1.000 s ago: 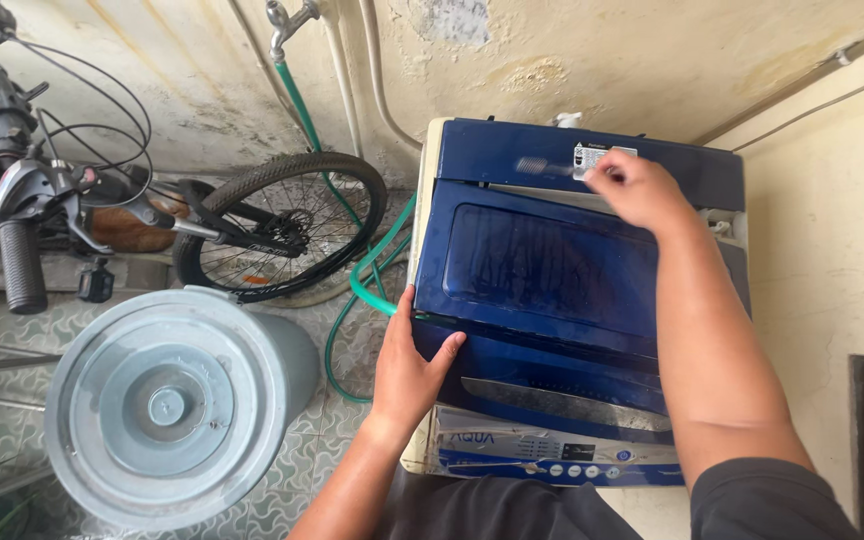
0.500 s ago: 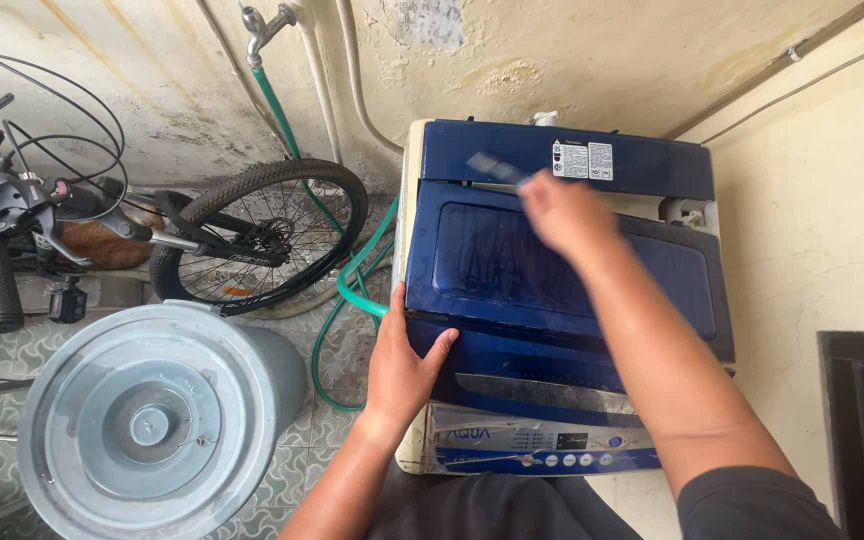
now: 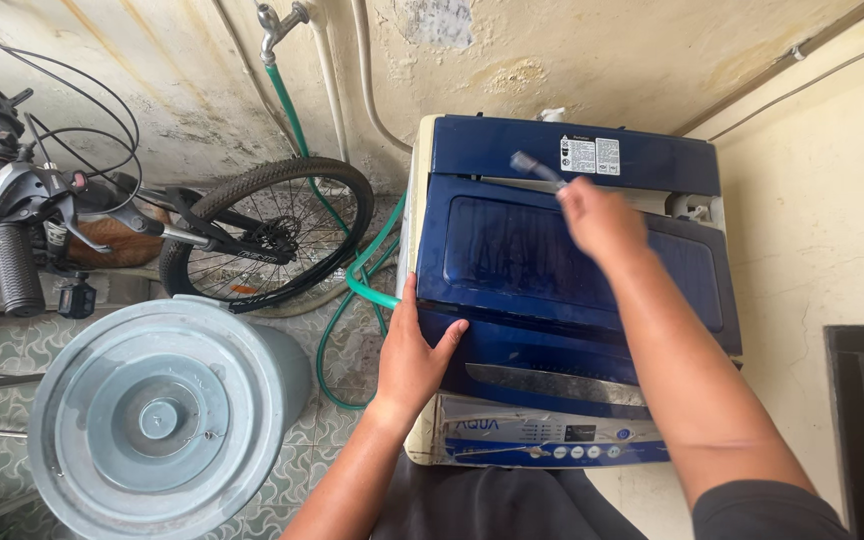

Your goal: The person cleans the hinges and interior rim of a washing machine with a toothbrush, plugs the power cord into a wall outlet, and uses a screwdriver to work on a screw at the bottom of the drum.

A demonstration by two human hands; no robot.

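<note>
Left hand (image 3: 414, 352) flat, fingers spread, on left edge of blue washing machine lid (image 3: 552, 260); right hand (image 3: 597, 215) closed on small blurred grey object (image 3: 535, 166), above lid's rear; machine under both hands; grey bin (image 3: 157, 415) and bicycle (image 3: 152, 215) left of left hand.

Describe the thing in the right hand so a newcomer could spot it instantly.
Start at the blue top-loading washing machine against the stained wall. Above its lid, the right hand holds a small grey, motion-blurred object near the back panel. It is the only loose item on the machine; its kind is unclear.
</note>
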